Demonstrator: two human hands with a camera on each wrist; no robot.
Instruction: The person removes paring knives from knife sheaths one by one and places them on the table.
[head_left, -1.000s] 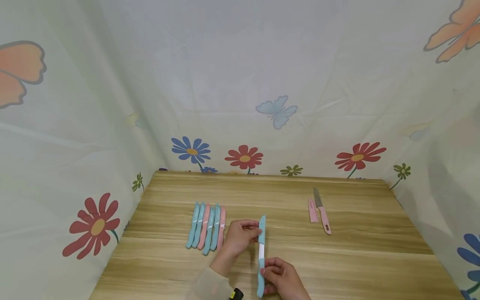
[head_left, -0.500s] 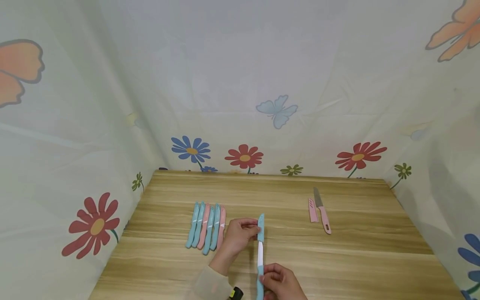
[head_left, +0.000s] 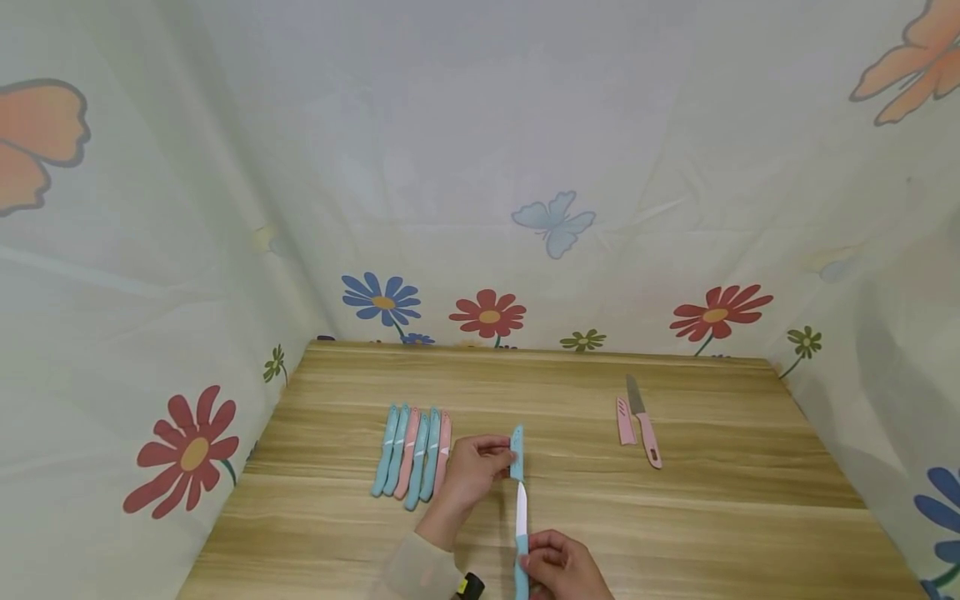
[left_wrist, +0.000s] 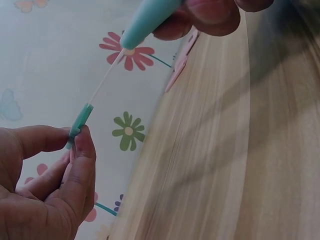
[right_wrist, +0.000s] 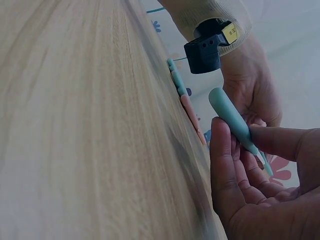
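Observation:
My left hand (head_left: 472, 468) pinches a light-blue blade sheath (head_left: 517, 452) between thumb and fingers. In my right hand (head_left: 564, 567) is the blue handle of a paring knife (head_left: 521, 562), its pale blade (head_left: 521, 508) pointing away from me toward the sheath. The blade tip meets the sheath's mouth in the left wrist view; whether any of it sits inside, I cannot tell. Both pieces are held above the table. To the left of my left hand lies a row of several sheathed knives (head_left: 412, 457), blue and pink.
A bare pink-handled knife (head_left: 649, 437) lies at the right of the wooden table (head_left: 720, 517), beside its pink sheath (head_left: 626, 422). A flower-printed curtain (head_left: 450, 167) closes off the back and sides. A black wrist camera (right_wrist: 205, 50) sits on the left sleeve.
My right hand has drawn the knife slightly toward me, while the sheath shifts a little left and away. Nearly the whole blade shows now, where before part of it was covered.

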